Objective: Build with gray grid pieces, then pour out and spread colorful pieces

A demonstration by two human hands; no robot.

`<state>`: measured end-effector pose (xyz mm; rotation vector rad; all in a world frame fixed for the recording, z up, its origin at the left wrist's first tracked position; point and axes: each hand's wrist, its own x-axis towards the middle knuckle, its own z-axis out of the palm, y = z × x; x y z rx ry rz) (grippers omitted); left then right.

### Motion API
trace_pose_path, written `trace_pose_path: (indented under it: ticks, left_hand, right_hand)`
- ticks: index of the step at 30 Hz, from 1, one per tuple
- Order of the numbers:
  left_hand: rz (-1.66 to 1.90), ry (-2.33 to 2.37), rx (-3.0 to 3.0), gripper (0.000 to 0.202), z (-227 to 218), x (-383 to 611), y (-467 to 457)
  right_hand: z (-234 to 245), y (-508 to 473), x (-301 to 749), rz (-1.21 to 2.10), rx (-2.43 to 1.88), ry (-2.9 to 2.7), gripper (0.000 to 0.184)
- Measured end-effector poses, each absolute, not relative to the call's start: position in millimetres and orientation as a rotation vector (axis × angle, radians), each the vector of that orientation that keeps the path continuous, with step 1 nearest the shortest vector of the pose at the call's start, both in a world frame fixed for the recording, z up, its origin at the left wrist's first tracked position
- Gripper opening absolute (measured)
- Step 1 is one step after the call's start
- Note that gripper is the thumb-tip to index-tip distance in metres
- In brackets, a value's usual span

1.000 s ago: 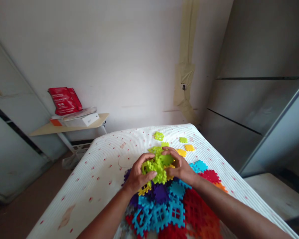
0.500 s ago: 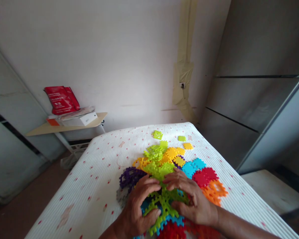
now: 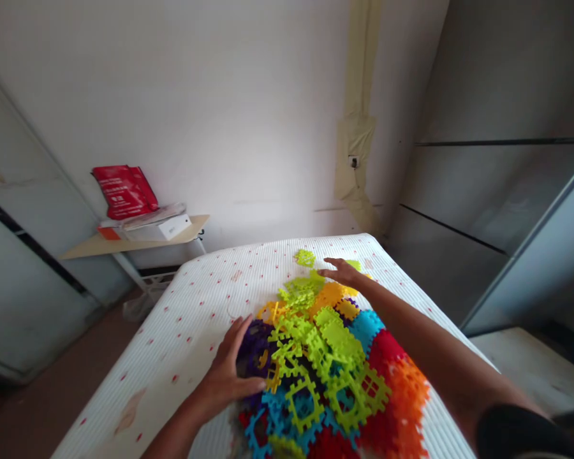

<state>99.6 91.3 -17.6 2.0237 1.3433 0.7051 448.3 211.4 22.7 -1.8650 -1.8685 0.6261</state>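
A heap of flat, toothed plastic tiles in many colours lies on the white mattress (image 3: 186, 331). Lime-green tiles (image 3: 325, 357) are spread on top, over blue tiles (image 3: 277, 424), purple tiles (image 3: 256, 347), red and orange tiles (image 3: 404, 389). My left hand (image 3: 229, 373) rests flat on the heap's left side, fingers apart, on the purple tiles. My right hand (image 3: 342, 271) is stretched to the far side of the heap, fingers spread, touching tiles near a loose lime-green tile (image 3: 305, 257). Neither hand holds anything.
The mattress has small red marks and ends near the wall. A small side table (image 3: 134, 242) at the left carries a white box (image 3: 165, 228) and a red bag (image 3: 124, 191). Grey cabinet panels (image 3: 497, 191) stand at the right.
Both hands have let go of the lime-green tiles, which now lie spread on the heap. My right hand has reached to the far end; my left has moved to the left side.
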Motion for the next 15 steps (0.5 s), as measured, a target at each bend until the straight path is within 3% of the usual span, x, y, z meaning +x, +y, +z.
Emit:
trace_pose_path:
  ticks: [5,15]
  left_hand:
    - [0.585,1.469,2.176,0.105,-17,127,91]
    - [1.011,1.346,2.078,0.075,-28,160,113]
  right_hand:
    - [10,241,405,0.807,-1.857,-1.992,0.062]
    - [23,215,382,1.076,-1.514,-2.017,0.038]
